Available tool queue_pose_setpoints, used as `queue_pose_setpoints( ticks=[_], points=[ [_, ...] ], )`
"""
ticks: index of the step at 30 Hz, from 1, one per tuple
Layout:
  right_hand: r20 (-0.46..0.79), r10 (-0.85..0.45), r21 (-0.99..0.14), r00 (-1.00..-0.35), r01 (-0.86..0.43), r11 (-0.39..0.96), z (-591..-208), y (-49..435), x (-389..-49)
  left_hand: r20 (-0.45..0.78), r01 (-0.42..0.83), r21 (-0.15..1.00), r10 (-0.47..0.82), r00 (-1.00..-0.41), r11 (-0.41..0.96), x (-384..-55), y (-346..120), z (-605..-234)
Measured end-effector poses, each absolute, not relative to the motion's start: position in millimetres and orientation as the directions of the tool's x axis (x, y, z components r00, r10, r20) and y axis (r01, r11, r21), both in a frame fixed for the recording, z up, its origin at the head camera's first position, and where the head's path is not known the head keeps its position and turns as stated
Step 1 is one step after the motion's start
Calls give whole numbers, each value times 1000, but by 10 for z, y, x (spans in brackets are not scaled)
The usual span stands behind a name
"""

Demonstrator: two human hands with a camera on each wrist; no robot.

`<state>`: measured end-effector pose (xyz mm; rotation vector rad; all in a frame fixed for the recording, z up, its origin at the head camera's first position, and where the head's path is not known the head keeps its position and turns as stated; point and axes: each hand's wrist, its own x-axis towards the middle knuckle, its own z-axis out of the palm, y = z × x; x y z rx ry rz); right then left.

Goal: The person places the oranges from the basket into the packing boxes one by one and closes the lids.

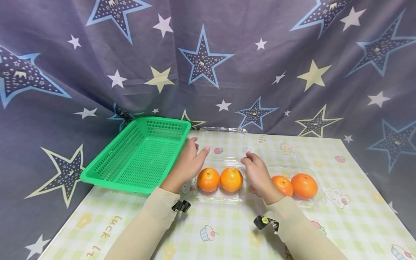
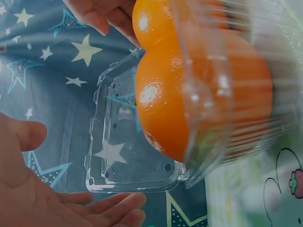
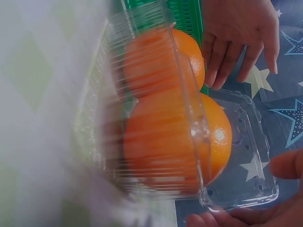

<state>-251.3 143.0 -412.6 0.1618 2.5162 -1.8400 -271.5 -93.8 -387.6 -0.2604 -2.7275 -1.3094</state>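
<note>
A clear plastic clamshell box (image 1: 221, 198) stands with its lid (image 1: 224, 144) thrown back, and two oranges (image 1: 208, 180) sit side by side in its base. My left hand (image 1: 190, 160) is at the lid's left side, fingers extended and thumb apart, holding nothing. On the other side my right hand (image 1: 258, 177) has its fingers loosely bent; in the right wrist view its fingertips (image 3: 201, 220) lie right at the lid's corner near the hinge. The left wrist view shows the left hand's fingers straight along the lid's edge.
To the left stands a green slotted plastic basket (image 1: 139, 162). A second clear clamshell (image 1: 320, 193), lid back, holds two more oranges (image 1: 304, 186) by my right forearm. A checked cloth (image 1: 188, 238) covers the table, with a starry curtain (image 1: 227, 72) behind.
</note>
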Motion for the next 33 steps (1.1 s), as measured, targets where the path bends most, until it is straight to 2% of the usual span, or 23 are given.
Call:
queue_pose_setpoints(
  ticks=[10,19,33],
  points=[
    [8,42,-913,-999,10,407,-4064,1480,-2501,215,233,767,103,-971,598,-2660,-943,-3767],
    [34,33,-915,-999,-18,403,-3969,1480,-2414,244,273,784,128,-961,558,-2613,-986,-3720],
    [90,17,-899,-996,-74,432,-3931,1499,-2277,271,313,762,160,-949,567,-2456,-1078,-3672]
  ],
)
